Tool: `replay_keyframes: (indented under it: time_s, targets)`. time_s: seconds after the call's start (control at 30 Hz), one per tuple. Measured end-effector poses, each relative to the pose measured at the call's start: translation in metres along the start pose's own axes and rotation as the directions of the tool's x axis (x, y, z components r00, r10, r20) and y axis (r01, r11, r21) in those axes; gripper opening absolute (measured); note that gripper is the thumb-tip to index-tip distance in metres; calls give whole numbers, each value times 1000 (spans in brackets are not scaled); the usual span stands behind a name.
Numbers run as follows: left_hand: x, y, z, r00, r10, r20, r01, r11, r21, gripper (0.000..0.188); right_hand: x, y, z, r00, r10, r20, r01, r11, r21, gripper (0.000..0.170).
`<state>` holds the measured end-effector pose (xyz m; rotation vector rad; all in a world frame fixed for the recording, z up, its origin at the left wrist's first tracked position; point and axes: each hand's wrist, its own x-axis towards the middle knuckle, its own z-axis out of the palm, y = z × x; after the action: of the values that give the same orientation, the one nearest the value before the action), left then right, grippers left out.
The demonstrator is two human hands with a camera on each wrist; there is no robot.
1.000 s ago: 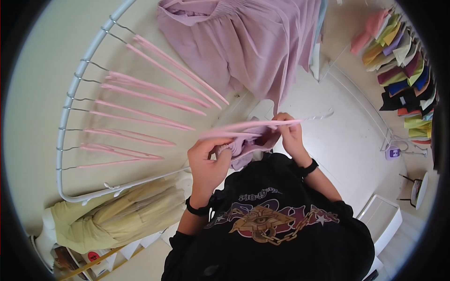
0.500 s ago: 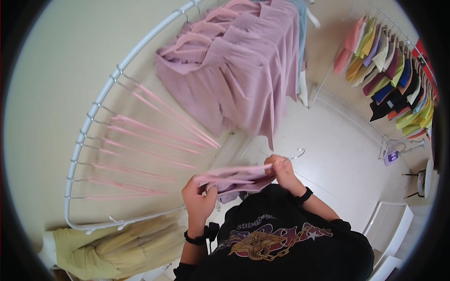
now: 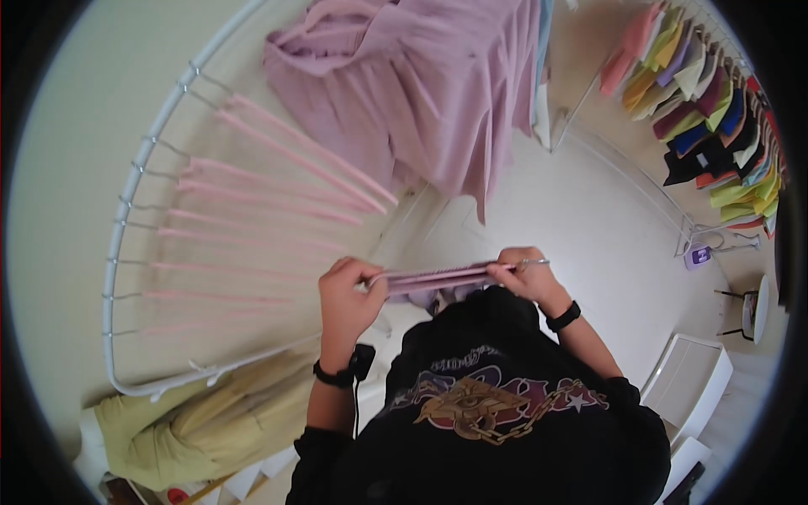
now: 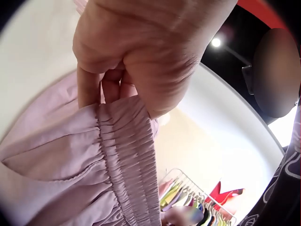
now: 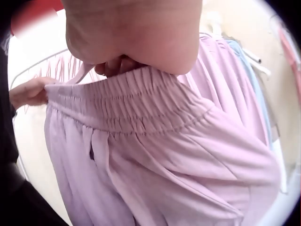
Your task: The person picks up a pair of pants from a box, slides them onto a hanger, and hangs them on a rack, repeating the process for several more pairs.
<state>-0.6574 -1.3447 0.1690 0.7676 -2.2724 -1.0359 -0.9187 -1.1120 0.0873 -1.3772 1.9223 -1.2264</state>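
Both hands hold lilac elastic-waist pants [image 3: 421,282] by the two ends of the waistband, stretched level in front of the chest. My left hand [image 3: 347,295] pinches one end; in the left wrist view its fingers go inside the gathered waistband [image 4: 129,150], thumb outside. My right hand [image 3: 528,273] grips the other end, its fingers behind the waistband [image 5: 127,101] in the right wrist view. A pink hanger [image 5: 81,73] shows at the waist opening, its metal hook [image 3: 534,263] by the right hand. Below the waistband, the cloth hangs in loose folds.
A curved white rail [image 3: 126,194] at left carries several bare pink hangers [image 3: 269,198]. Further along it hang more lilac pants [image 3: 404,93]. A yellow-green garment [image 3: 202,429] is below left. Another rack of colourful clothes [image 3: 715,109] stands at far right, with a white cabinet [image 3: 694,379] nearer.
The pink hanger, earlier lying above the pants across the hands, is now lower and mostly hidden at the waistband. The waistband is pulled straighter between the hands. The head view has shifted.
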Motion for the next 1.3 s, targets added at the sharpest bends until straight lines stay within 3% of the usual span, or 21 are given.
replay_keyframes:
  time_s: [0.03, 0.07, 0.13, 0.2, 0.37, 0.5, 0.6, 0.67, 0.73, 0.8, 0.87, 0.93, 0.97, 1.0, 1.07, 1.1, 1.13, 1.17, 1.2, 1.3]
  targets:
    - [4, 4, 1, 996, 60, 65, -66, 994, 85, 9, 3, 0, 5, 997, -75, -31, 73, 995, -69, 36]
    - [4, 5, 9, 997, 38, 66, -43, 995, 90, 9, 9, -8, 8, 998, -67, -13, 66, 996, -57, 36]
    - [1, 5, 26, 995, 60, 83, -76, 976, 206, 8, 20, -31, 10, 977, -193, -94, 185, 979, -86, 33]
    - [5, -4, 27, 996, 38, 76, -50, 987, 153, 7, 23, -38, 10, 987, -140, -79, 131, 985, -109, 31]
    - [13, -16, 18, 1000, -22, 11, 22, 1000, 6, 6, 30, -48, 14, 979, -206, -10, 196, 945, -262, 36]
    - [17, -5, 14, 1000, 2, 3, -2, 999, 34, 7, 40, -53, 29, 972, -228, 47, 233, 933, -274, 37]
    - [13, -3, 11, 996, -1, 94, 1, 1000, 4, 22, 46, -49, 27, 988, -155, -7, 151, 975, -163, 37]
    - [9, -8, 8, 990, 4, 140, 3, 999, -50, 38, 47, -51, 16, 997, 7, -80, -8, 1000, -18, 38]
    - [6, -9, 3, 983, 40, 181, -40, 999, -7, 38, 46, -45, 5, 996, 29, -89, -27, 999, 22, 39]
    - [1, -15, 4, 972, 77, 224, -87, 996, 33, 38, 44, -38, -1, 981, 193, -25, -186, 968, 167, 40]
    - [-3, -34, 13, 983, 52, 179, -49, 999, -19, 24, 45, -49, -5, 987, 163, -7, -161, 976, 149, 37]
    - [-3, -43, 17, 983, 116, 143, -109, 992, -60, 19, 42, -51, -6, 999, 42, 18, -43, 995, 93, 33]
    - [-3, -45, 17, 981, 161, 105, -152, 984, -90, 15, 39, -57, -7, 998, 49, 39, -55, 984, 168, 30]
    - [-3, -44, 15, 981, 172, 84, -165, 982, -90, 15, 36, -51, -13, 997, -27, 77, 27, 1000, 10, 64]
    - [-4, -42, 9, 981, 176, 86, -169, 982, -84, 12, 29, -43, -19, 974, -223, 37, 224, 929, -294, 90]
    - [-4, -42, 6, 986, 151, 70, -143, 983, -113, 12, 19, -36, -21, 992, -125, 22, 124, 929, -349, 91]
    - [-5, -44, 4, 985, 161, 56, -154, 981, -119, 12, 8, -29, -27, 991, -127, 49, 136, 891, -433, 88]
    - [-5, -48, 1, 990, 133, 46, -125, 982, -143, 12, -3, -24, -32, 978, 176, 109, -141, 952, -271, 78]
    - [-4, -51, -1, 994, 103, 37, -96, 981, -168, 12, -18, -8, -31, 990, 127, 59, -102, 944, -313, 62]
    - [1, -61, -5, 987, 148, 58, -135, 973, -186, 11, -44, -17, -37, 962, 271, 4, -265, 942, -207, 35]
